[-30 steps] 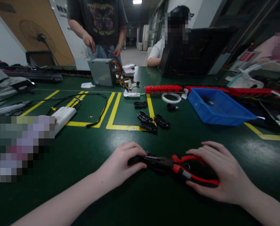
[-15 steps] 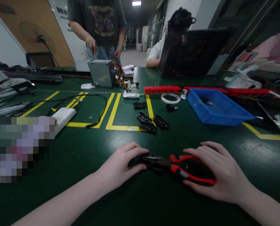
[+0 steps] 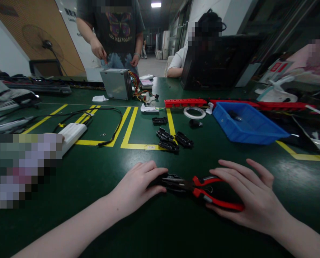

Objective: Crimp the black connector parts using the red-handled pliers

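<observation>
Red-handled pliers (image 3: pixel 206 187) lie on the green table (image 3: pixel 160 229) close in front of me. My right hand (image 3: pixel 250 197) rests over their handles, thumb along the lower handle and index finger on the upper one, the other fingers loosely stretched. My left hand (image 3: pixel 138 182) is curled on the table at the jaw end, its fingers pressed on a small black part (image 3: pixel 173 178) that sits at the plier jaws. Most of that part is hidden under my fingers.
Several black connector pieces (image 3: pixel 173 139) lie beyond the pliers by yellow floor-tape lines. A blue bin (image 3: pixel 246 123), a tape ring (image 3: pixel 194 113) and red strips lie at the right. A white adapter (image 3: pixel 71 133) with black cable lies left. A grey power supply (image 3: pixel 116 83) and other people are across the table.
My right hand's fingers have lifted and spread a little over the plier handles. The pliers shifted slightly left. The standing person's hand moved.
</observation>
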